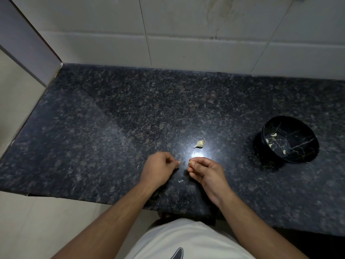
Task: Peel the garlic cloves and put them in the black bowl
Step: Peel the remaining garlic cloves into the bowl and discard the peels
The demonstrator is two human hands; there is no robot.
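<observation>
A black bowl (pixel 296 154) with pale veins stands at the right of the dark granite counter (pixel 112 118); several peeled cloves (pixel 273 135) lie inside it. A partly intact garlic piece (pixel 199 144) lies in the bright reflection at the centre. Just below it, my right hand (pixel 206 171) pinches a small garlic clove (pixel 190 162) at its fingertips. My left hand (pixel 159 168) is close beside it on the left, fingers curled, thumb and forefinger pinched together; what they hold is too small to tell.
A scrap of peel (pixel 180 181) lies on the counter between my hands, and a tiny one (pixel 138 166) left of my left hand. White tiled wall runs along the back. The counter's left and front edges drop to a pale floor.
</observation>
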